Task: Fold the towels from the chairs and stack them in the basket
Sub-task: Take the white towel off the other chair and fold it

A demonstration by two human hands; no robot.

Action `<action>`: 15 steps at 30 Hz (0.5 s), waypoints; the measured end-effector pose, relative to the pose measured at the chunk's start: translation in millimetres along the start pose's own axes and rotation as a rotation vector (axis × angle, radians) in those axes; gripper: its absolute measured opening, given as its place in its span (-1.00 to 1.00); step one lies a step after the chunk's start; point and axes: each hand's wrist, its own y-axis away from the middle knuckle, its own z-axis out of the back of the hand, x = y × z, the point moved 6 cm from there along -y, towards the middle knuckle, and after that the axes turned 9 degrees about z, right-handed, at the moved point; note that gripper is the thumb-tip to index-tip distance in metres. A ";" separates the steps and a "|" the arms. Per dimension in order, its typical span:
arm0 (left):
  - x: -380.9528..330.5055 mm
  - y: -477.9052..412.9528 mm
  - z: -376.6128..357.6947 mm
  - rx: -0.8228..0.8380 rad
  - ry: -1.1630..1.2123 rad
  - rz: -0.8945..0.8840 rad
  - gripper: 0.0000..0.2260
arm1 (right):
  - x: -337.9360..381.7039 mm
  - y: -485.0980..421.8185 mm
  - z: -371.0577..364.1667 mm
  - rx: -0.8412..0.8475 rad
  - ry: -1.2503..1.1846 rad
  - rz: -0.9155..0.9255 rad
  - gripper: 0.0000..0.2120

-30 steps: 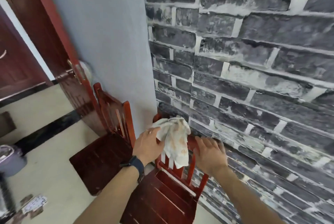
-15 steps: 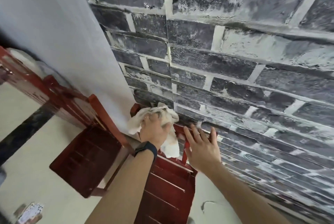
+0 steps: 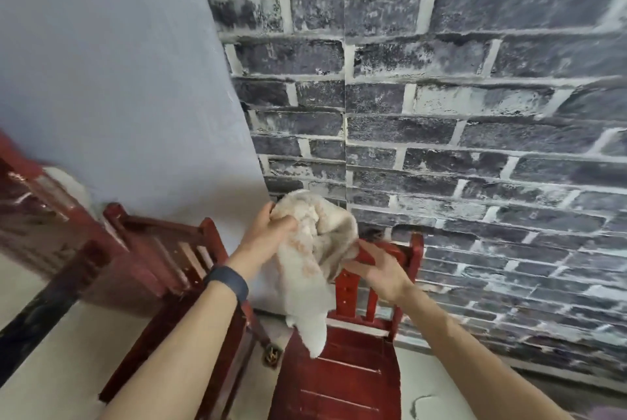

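Observation:
A crumpled cream towel (image 3: 314, 267) with faint orange stains hangs in the air above the red wooden chair (image 3: 342, 382) at bottom centre. My left hand (image 3: 268, 236) grips its upper edge, wrist wearing a dark band. My right hand (image 3: 376, 267) reaches to the towel's right side with fingers spread, touching the cloth just in front of the chair's backrest; whether it pinches the cloth I cannot tell. The towel's lower end dangles over the seat. No basket is in view.
A second red chair (image 3: 176, 267) stands to the left against the pale blue wall (image 3: 118, 80). A dark painted brick wall (image 3: 458, 114) runs close behind the near chair. A dark red door frame (image 3: 30, 189) is at far left. Pale floor lies below.
My left hand has lifted the towel off the chair's backrest, so it now hangs free. My right hand has moved from the backrest to the towel's side. The view has turned slightly.

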 end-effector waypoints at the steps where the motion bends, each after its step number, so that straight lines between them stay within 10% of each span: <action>1: -3.4 12.9 10.8 0.026 0.005 -0.027 -0.63 | 13.8 12.7 -10.5 -0.023 -0.298 0.001 -0.11; 5: -17.5 63.3 45.4 0.151 -0.024 -0.178 -0.75 | 59.3 56.1 -34.5 -0.142 -0.817 -0.108 -0.60; 8: -24.7 88.7 68.0 0.239 -0.103 -0.216 -0.67 | 88.6 78.4 -39.9 -0.204 -0.621 -0.052 -0.69; 12: -44.7 114.3 81.9 0.324 -0.341 -0.325 -0.61 | 133.5 101.9 -26.4 -0.176 -0.294 0.200 -0.10; 15: -57.5 132.5 79.3 0.354 -0.529 -0.454 -0.64 | 160.2 115.3 -26.3 -0.024 -0.122 0.318 -0.58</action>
